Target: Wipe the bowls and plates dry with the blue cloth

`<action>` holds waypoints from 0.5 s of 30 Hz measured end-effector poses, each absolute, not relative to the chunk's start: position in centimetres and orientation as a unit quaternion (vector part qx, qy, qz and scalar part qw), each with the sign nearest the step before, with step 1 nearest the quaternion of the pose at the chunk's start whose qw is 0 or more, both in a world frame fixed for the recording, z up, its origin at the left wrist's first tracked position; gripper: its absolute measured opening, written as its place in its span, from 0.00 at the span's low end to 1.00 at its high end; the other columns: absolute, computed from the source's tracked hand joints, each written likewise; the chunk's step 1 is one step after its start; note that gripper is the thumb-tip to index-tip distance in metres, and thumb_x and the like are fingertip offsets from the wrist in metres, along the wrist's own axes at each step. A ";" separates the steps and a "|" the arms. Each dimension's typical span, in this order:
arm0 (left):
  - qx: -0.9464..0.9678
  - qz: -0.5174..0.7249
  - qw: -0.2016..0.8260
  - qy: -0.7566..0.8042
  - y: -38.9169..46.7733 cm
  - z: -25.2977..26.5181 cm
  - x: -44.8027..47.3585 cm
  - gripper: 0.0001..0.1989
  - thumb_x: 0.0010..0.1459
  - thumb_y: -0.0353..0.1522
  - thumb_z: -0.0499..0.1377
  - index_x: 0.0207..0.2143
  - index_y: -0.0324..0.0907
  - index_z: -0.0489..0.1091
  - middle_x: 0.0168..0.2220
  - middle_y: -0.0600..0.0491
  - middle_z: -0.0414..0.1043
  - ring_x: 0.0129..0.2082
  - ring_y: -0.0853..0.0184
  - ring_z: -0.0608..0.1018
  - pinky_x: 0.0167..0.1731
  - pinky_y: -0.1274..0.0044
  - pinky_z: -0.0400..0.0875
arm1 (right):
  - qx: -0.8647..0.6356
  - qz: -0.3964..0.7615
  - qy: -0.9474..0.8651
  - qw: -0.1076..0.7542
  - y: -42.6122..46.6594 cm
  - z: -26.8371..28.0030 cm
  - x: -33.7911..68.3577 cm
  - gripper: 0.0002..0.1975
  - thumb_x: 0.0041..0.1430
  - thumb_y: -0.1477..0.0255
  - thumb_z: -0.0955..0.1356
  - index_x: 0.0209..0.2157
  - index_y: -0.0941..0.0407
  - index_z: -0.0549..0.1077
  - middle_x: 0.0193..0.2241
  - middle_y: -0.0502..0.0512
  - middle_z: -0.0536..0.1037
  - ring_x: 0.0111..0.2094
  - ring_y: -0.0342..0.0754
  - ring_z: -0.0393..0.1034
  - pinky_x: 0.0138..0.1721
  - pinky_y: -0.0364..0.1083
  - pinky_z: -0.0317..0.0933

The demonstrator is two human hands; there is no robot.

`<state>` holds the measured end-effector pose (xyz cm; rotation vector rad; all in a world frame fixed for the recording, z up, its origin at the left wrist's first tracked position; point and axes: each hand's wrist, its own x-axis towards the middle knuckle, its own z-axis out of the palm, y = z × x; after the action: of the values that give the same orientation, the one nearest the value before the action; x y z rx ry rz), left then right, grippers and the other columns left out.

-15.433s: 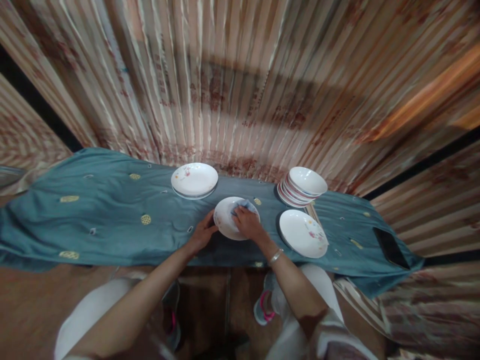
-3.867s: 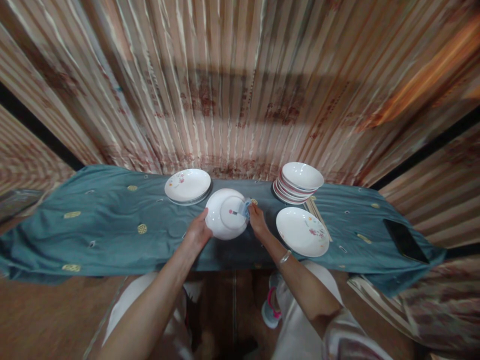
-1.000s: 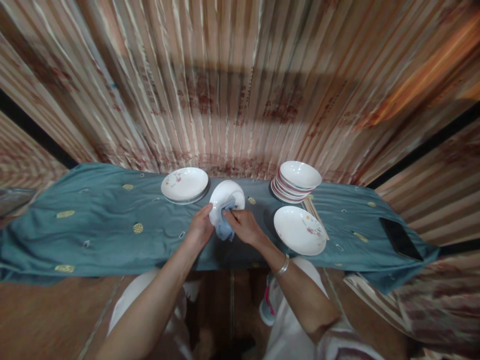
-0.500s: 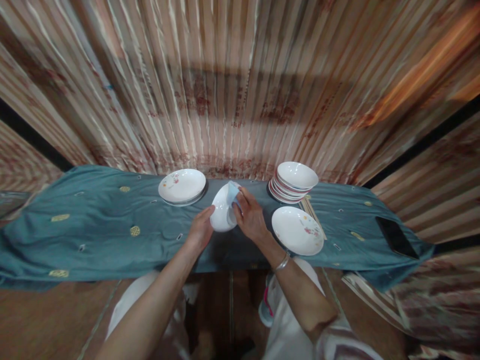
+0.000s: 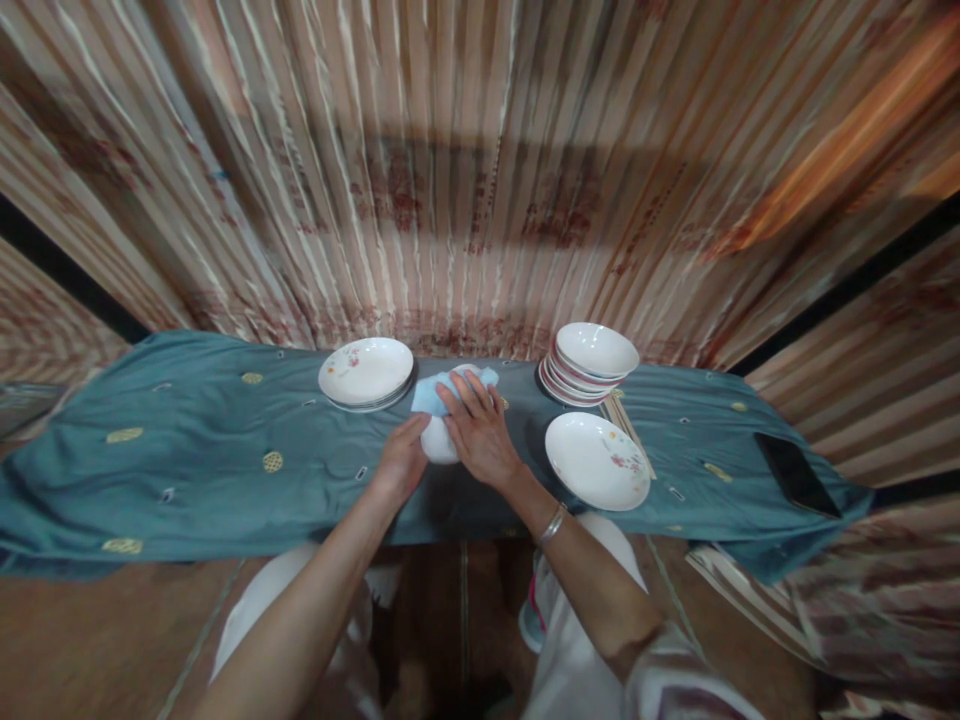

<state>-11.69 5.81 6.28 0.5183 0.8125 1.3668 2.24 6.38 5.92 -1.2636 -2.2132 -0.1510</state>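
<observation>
A white bowl (image 5: 439, 440) is held over the middle of the table, tilted and largely covered by a light blue cloth (image 5: 430, 395). My left hand (image 5: 403, 458) is closed on the bowl's left edge, thumb uppermost. Flat across the cloth and bowl lies my right hand (image 5: 478, 428), its fingers stretched and spread. Left of the hands sits a short stack of white plates (image 5: 367, 370) with a floral print. To the right are a stack of bowls (image 5: 596, 352) with reddish bands and a single floral plate (image 5: 596, 462).
A teal patterned cloth (image 5: 217, 440) covers the narrow table. Chopsticks (image 5: 628, 432) lie beside the bowl stack and plate. A black phone (image 5: 795, 472) rests near the right end. Behind the table hangs a pleated curtain (image 5: 450, 200); dark poles slant at both sides.
The blue cloth, bunched inside the bowl before, now spreads across its top. My right hand has gone from curled fingers to a flat, spread palm. My left hand keeps its hold.
</observation>
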 end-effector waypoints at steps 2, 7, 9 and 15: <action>0.235 0.600 0.677 0.356 5.7 6.3 -11.7 0.09 0.42 0.30 0.70 0.26 0.35 0.76 0.26 0.48 0.79 0.38 0.58 0.82 0.43 0.70 0.74 | -0.487 -0.040 -0.816 0.308 7.2 5.7 2.8 0.24 0.71 0.71 0.56 0.67 0.54 0.58 0.68 0.61 0.58 0.70 0.55 0.45 0.67 0.60 0.44; 0.241 0.590 0.684 0.355 5.5 6.2 -11.7 0.11 0.41 0.32 0.71 0.27 0.36 0.77 0.30 0.45 0.81 0.43 0.53 0.81 0.45 0.67 0.74 | -0.481 0.005 -0.790 0.379 9.0 5.1 4.2 0.26 0.72 0.67 0.52 0.67 0.58 0.57 0.66 0.64 0.61 0.68 0.53 0.50 0.67 0.58 0.49; 0.240 0.587 0.688 0.353 5.4 6.1 -11.7 0.11 0.41 0.32 0.72 0.26 0.36 0.77 0.30 0.44 0.81 0.43 0.52 0.81 0.45 0.66 0.74 | -0.473 0.011 -0.792 0.385 9.1 5.1 4.4 0.26 0.72 0.67 0.52 0.67 0.58 0.57 0.66 0.64 0.61 0.68 0.52 0.51 0.67 0.58 0.49; 0.211 0.598 0.688 0.354 5.7 6.3 -11.7 0.06 0.46 0.30 0.68 0.27 0.36 0.76 0.27 0.48 0.80 0.37 0.58 0.82 0.41 0.71 0.75 | -0.441 -0.016 -0.829 0.343 7.1 5.4 3.4 0.25 0.72 0.68 0.55 0.65 0.60 0.60 0.68 0.66 0.57 0.71 0.56 0.43 0.68 0.60 0.47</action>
<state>-11.67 5.66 6.25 0.4731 0.7915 1.3376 3.40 7.12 5.37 -1.1454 -2.1546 -0.0416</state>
